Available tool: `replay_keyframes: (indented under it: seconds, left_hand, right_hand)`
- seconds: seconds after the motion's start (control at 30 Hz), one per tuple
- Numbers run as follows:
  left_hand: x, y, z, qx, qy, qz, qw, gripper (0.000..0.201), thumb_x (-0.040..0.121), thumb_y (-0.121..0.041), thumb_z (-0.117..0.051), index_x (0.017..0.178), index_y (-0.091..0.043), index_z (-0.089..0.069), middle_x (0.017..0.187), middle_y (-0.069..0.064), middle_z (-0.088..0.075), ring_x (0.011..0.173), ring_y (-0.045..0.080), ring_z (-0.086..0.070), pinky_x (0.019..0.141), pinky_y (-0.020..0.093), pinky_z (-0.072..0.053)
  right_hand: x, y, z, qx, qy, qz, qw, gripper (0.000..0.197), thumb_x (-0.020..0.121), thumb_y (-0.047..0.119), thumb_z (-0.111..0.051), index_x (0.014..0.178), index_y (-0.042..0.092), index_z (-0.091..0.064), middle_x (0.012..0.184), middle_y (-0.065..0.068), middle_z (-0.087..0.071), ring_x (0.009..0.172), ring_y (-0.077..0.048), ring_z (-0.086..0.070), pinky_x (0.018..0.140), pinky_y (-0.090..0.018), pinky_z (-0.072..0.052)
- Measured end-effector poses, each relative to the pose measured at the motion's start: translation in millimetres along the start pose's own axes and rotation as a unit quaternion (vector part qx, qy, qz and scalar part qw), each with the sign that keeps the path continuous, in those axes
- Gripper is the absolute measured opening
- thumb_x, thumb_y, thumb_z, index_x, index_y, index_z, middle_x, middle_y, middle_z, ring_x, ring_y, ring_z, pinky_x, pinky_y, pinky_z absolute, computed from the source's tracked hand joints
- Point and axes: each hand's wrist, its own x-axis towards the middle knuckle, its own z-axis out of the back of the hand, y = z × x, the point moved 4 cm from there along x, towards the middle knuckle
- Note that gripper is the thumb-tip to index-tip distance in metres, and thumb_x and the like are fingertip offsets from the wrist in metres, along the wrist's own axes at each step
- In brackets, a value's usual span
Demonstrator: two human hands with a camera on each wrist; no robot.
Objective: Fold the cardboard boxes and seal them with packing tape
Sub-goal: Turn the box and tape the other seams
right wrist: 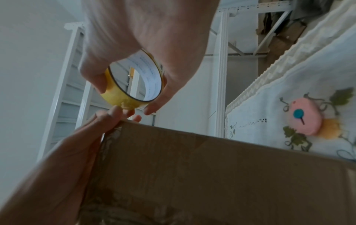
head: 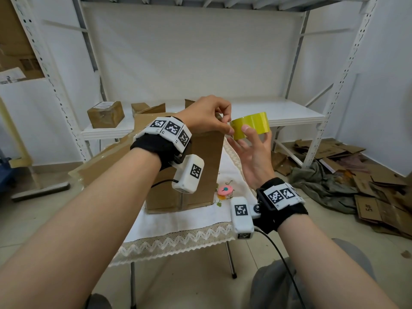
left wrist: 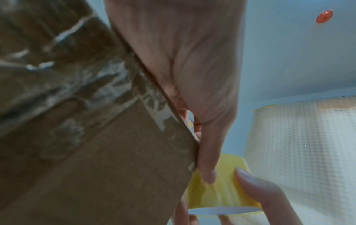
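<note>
On the white tablecloth (head: 178,224) stands a cardboard box (head: 200,166), before white shelving (head: 289,112).

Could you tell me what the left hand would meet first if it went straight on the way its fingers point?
Almost certainly the yellow roll of packing tape: the left hand already pinches at its edge.

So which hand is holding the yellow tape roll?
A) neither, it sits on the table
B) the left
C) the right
C: the right hand grips the tape roll in the air beside the box, while the left hand pinches at its edge.
</note>
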Motion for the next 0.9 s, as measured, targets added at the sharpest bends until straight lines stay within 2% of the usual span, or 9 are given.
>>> replay_keyframes:
  seconds: [0.13, 0.23, 0.33, 0.43, 0.5, 0.63, 0.73, 0.83, 0.9]
  left_hand:
    - [1, 0, 1, -0.003, -0.007, -0.007, 1.0, 0.023, 0.077, -0.027, -0.085, 0.079, -0.025, -0.062, 0.094, -0.004, -0.066, 0.095, 0.017, -0.063, 0.072, 0.014, -0.044]
    - [1, 0, 1, 0.004, -0.01, -0.008, 1.0, 0.022, 0.078, -0.026, -0.084, 0.078, -0.027, -0.062, 0.098, 0.0, -0.068, 0.101, 0.017, -0.061, 0.081, 0.022, -0.046]
    - [0, -1, -1, 0.003, -0.007, -0.011, 1.0, 0.018, 0.078, -0.021, -0.083, 0.079, -0.022, -0.064, 0.093, -0.001, -0.068, 0.097, 0.013, -0.059, 0.083, 0.027, -0.045]
    - [0, -3, -1, 0.001, -0.007, -0.009, 1.0, 0.016, 0.077, -0.018, -0.083, 0.081, -0.02, -0.068, 0.094, 0.001, -0.07, 0.095, 0.016, -0.061, 0.08, 0.024, -0.046]
    - [0, -5, 0, -0.002, -0.006, -0.014, 1.0, 0.014, 0.077, -0.016, -0.083, 0.082, -0.021, -0.071, 0.095, 0.001, -0.068, 0.095, 0.018, -0.062, 0.082, 0.024, -0.046]
    - [-1, -8, 1, 0.002, -0.007, -0.024, 1.0, 0.015, 0.077, -0.014, -0.083, 0.083, -0.025, -0.074, 0.101, 0.004, -0.065, 0.094, 0.016, -0.061, 0.079, 0.017, -0.044]
    - [-1, -9, -2, 0.015, -0.004, -0.028, 0.999, 0.015, 0.078, -0.013, -0.081, 0.086, -0.023, -0.073, 0.103, 0.01, -0.065, 0.094, 0.021, -0.06, 0.081, 0.024, -0.046]
    - [0, -9, -3, 0.021, -0.003, -0.029, 0.999, 0.015, 0.079, -0.01, -0.077, 0.092, -0.017, -0.073, 0.101, 0.011, -0.066, 0.092, 0.021, -0.06, 0.077, 0.023, -0.046]
    - [1, -7, -4, 0.019, -0.001, -0.029, 0.999, 0.018, 0.078, -0.01, -0.076, 0.093, -0.019, -0.071, 0.097, 0.009, -0.066, 0.086, 0.018, -0.057, 0.075, 0.023, -0.046]
  right_hand:
    - [0, -2, -1, 0.027, -0.013, -0.004, 1.0, 0.062, 0.09, 0.007, -0.069, 0.142, 0.019, -0.038, 0.119, -0.016, -0.067, 0.108, -0.035, -0.068, 0.093, -0.043, -0.056]
    - [0, -3, -2, 0.038, -0.022, -0.001, 0.999, 0.061, 0.09, 0.007, -0.068, 0.142, 0.017, -0.038, 0.114, -0.013, -0.067, 0.1, -0.031, -0.069, 0.094, -0.044, -0.056]
    - [-1, -5, -3, 0.051, -0.035, -0.003, 0.998, 0.053, 0.09, 0.01, -0.068, 0.135, 0.016, -0.04, 0.112, -0.014, -0.063, 0.095, -0.032, -0.07, 0.09, -0.042, -0.057]
    - [-2, -8, -3, 0.072, -0.051, -0.017, 0.996, 0.051, 0.09, 0.013, -0.07, 0.13, 0.016, -0.04, 0.118, -0.02, -0.061, 0.094, -0.033, -0.069, 0.087, -0.04, -0.058]
    - [0, -10, -3, 0.084, -0.063, -0.027, 0.994, 0.056, 0.089, 0.015, -0.072, 0.134, 0.014, -0.039, 0.13, -0.025, -0.059, 0.096, -0.033, -0.07, 0.087, -0.041, -0.059]
    - [2, -16, -5, 0.094, -0.086, -0.041, 0.991, 0.069, 0.084, 0.024, -0.077, 0.14, 0.006, -0.041, 0.137, -0.027, -0.055, 0.098, -0.03, -0.073, 0.082, -0.037, -0.059]
    - [2, -20, -5, 0.106, -0.102, -0.056, 0.988, 0.074, 0.081, 0.029, -0.079, 0.141, 0.006, -0.043, 0.138, -0.026, -0.054, 0.096, -0.028, -0.075, 0.081, -0.036, -0.059]
    - [2, -22, -6, 0.115, -0.113, -0.065, 0.985, 0.072, 0.081, 0.031, -0.079, 0.14, 0.008, -0.045, 0.135, -0.024, -0.057, 0.091, -0.025, -0.076, 0.079, -0.035, -0.06]
    - [1, -22, -8, 0.12, -0.113, -0.07, 0.984, 0.065, 0.084, 0.03, -0.077, 0.138, 0.008, -0.049, 0.132, -0.024, -0.06, 0.091, -0.025, -0.075, 0.079, -0.035, -0.06]
